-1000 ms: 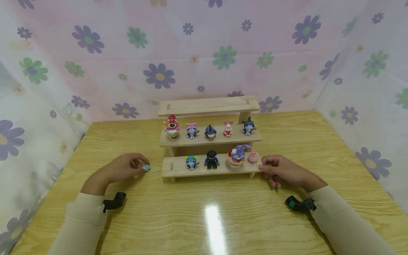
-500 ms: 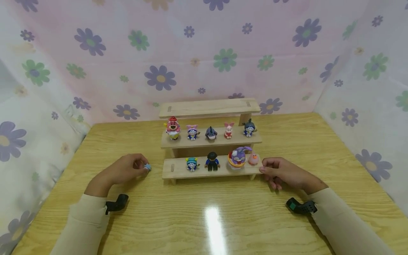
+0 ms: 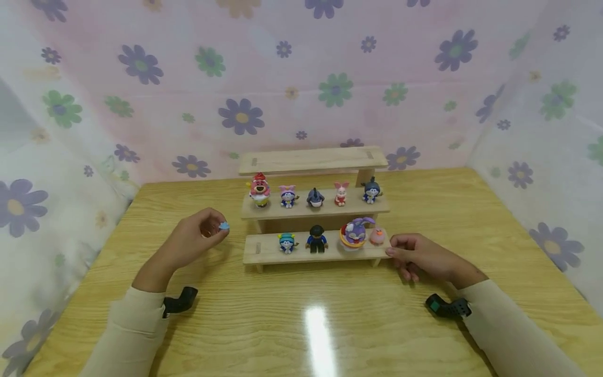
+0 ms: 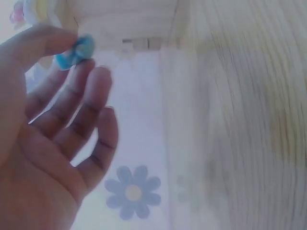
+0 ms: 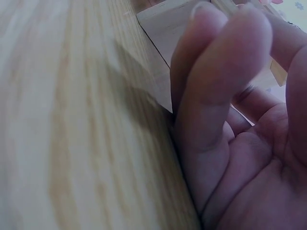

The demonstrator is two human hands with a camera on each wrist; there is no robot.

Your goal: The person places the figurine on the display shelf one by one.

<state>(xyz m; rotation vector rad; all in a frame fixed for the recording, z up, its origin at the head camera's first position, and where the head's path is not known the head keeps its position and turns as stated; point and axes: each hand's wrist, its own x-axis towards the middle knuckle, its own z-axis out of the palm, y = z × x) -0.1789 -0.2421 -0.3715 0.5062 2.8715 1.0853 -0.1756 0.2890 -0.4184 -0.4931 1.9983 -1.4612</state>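
Left of the stand, my left hand (image 3: 195,235) pinches a small light-blue toy (image 3: 223,225) between thumb and fingertips, raised over the table. The left wrist view shows the blue toy (image 4: 76,51) at the thumb tip, its other fingers loosely bent; its exact kind cannot be told. My right hand (image 3: 424,257) grips the right end of the lowest tier of a three-tier wooden display stand (image 3: 268,256), thumb on the edge. On that tier sit a teal-hatted figurine (image 3: 287,243), a black-haired toy person (image 3: 317,241), a purple rabbit figurine (image 3: 354,234) and a pink bird figurine (image 3: 377,235).
The middle tier bears a row of figurines, among them a red-pink bear (image 3: 259,191), a grey donkey-like one (image 3: 315,198) and a pink piglet (image 3: 341,194). The top tier (image 3: 311,159) is bare. A floral cloth (image 3: 282,68) hangs behind the wooden table (image 3: 264,319).
My left hand has lifted from the tabletop, moving up and slightly right with the blue toy. The right hand stays at the stand's end; the head view has shifted slightly.
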